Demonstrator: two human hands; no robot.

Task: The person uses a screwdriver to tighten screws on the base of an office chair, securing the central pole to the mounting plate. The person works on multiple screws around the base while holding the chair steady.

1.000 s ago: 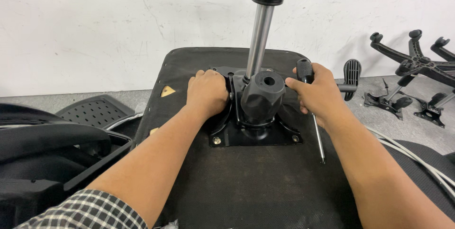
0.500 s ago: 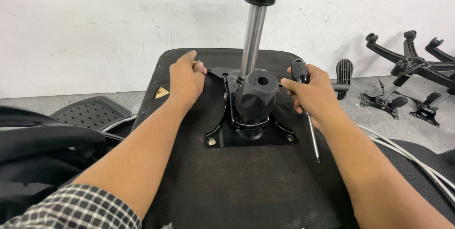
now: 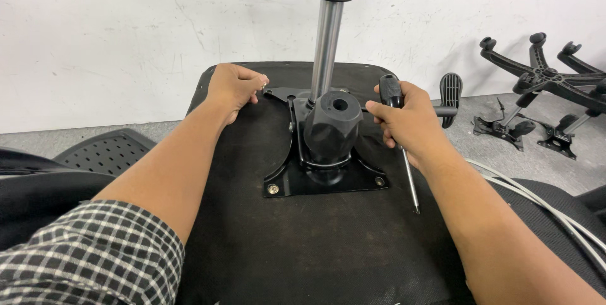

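Note:
An upturned black chair seat lies in front of me. A black metal mechanism plate is bolted to it, with a black knob-like housing and a chrome gas cylinder rising from it. My left hand rests at the seat's far left edge, fingers curled at the plate's left corner; whether it pinches something small I cannot tell. My right hand grips a black-handled screwdriver, shaft pointing down toward me, right beside the housing.
Black star-shaped chair bases and an armrest part lie on the grey floor at the right. A perforated black chair part sits at the left. White cables run along the right. A white wall stands behind.
My left hand moved from the top of the mechanism out to the seat's far left edge. My right hand stayed on the screwdriver. The view shifted slightly.

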